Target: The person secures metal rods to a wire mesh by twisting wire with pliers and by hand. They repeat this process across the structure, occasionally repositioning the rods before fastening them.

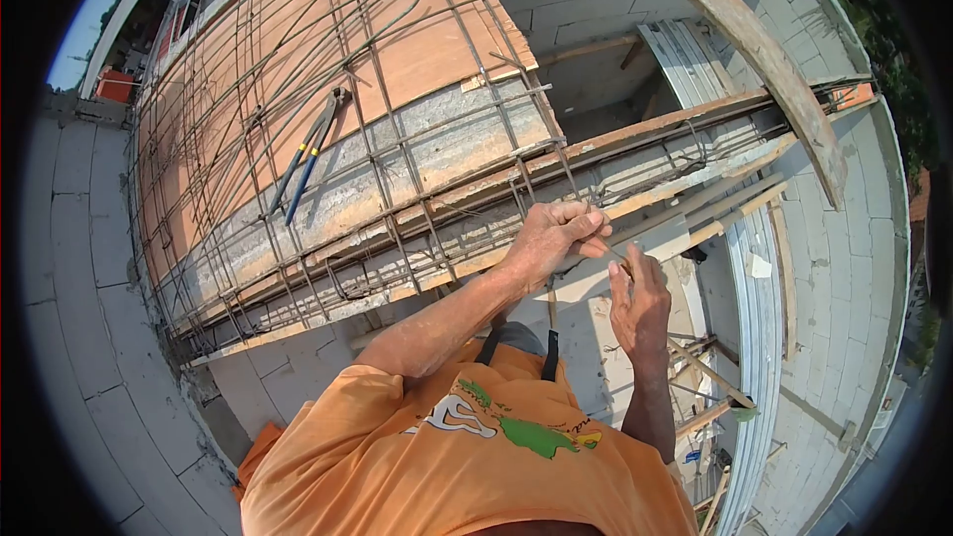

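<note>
Both my hands are raised in front of my chest, just past the near edge of the rebar grid (382,154). My left hand (558,238) is closed, its thumb and fingers pinching a thin wire-like piece (616,257). Close by on the right, my right hand (643,306) has its fingertips together at the other end of that piece. Most of the piece is hidden by the fingers. Away to the left, a pair of pincers (310,157) with blue and yellow handles lies on the rebar.
Plywood formwork (288,50) lies beneath the bars, with a concrete strip (298,199) along it. A curved wooden plank (759,50) slants across the upper right. Block walls (84,308) stand on both sides. Below right, a drop shows metal sheets (754,288) and timber poles (710,372).
</note>
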`<state>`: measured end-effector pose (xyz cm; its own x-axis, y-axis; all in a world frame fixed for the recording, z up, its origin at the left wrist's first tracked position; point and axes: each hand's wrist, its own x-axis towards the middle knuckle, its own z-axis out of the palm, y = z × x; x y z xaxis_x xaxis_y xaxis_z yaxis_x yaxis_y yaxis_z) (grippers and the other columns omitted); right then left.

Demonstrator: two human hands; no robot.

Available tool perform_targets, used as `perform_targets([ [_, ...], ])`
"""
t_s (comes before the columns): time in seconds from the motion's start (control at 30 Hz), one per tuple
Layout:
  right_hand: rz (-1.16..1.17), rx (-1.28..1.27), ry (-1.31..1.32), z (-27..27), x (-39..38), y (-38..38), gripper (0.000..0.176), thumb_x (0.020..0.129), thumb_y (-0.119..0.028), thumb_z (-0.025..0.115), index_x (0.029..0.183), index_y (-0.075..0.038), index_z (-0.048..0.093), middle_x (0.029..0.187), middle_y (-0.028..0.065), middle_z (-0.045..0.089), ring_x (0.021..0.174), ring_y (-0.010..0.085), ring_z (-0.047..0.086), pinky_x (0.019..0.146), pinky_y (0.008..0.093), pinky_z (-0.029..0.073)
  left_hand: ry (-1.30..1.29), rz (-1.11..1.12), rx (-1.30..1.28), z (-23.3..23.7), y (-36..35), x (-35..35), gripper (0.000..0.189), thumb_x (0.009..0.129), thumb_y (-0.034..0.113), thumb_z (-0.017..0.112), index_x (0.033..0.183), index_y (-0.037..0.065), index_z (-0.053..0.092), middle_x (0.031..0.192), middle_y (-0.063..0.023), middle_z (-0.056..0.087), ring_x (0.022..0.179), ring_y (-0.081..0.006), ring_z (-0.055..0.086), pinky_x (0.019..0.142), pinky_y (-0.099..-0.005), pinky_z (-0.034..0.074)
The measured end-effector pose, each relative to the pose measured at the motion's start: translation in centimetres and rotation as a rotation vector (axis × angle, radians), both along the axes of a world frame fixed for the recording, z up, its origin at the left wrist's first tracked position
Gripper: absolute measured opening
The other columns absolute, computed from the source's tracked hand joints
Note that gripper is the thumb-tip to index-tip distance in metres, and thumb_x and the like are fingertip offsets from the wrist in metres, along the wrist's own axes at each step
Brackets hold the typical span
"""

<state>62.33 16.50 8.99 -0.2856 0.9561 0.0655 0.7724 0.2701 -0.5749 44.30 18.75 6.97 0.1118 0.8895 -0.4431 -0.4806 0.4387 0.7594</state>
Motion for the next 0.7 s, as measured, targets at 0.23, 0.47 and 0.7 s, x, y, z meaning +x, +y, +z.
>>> perform_targets([
  [0.23,0.042,0.310,0.191,-2.1,-3.0,2.4,0.026,0.092,-0.008,0.063,0.116,0.001,0.059,0.089,0.0169,0.062,0.076,0.0344,0.064,0.064,0.0415,0.052,0.019,-0.022,0.106,0.3,-0.2,0.4,0.033,0.100,0.028,0.058,0.100,-0.004,0.070,0.089,-0.0074,0.064,0.075,-0.0134,0.061,0.069,-0.0279,0.053],
  [0.47,0.149,0.503,0.135,-2.7,-3.4,3.0,0.021,0.085,-0.002,0.070,0.105,-0.004,0.064,0.078,0.0117,0.058,0.067,0.0299,0.062,0.056,0.0397,0.050,0.251,0.012,0.111,0.4,0.3,-1.9,0.037,0.098,0.031,0.061,0.073,0.004,0.064,0.062,0.0005,0.052,0.056,-0.0081,0.050,0.053,-0.0251,0.043],
  [0.7,0.135,0.336,0.271,-2.3,-4.3,3.7,0.015,0.087,0.000,0.068,0.101,0.001,0.066,0.077,0.0145,0.063,0.067,0.0320,0.064,0.058,0.0392,0.051,-0.251,0.221,0.079,-0.8,0.3,-2.3,0.022,0.098,0.016,0.059,0.094,-0.004,0.068,0.074,-0.0056,0.067,0.057,-0.0101,0.061,0.051,-0.0231,0.052],
])
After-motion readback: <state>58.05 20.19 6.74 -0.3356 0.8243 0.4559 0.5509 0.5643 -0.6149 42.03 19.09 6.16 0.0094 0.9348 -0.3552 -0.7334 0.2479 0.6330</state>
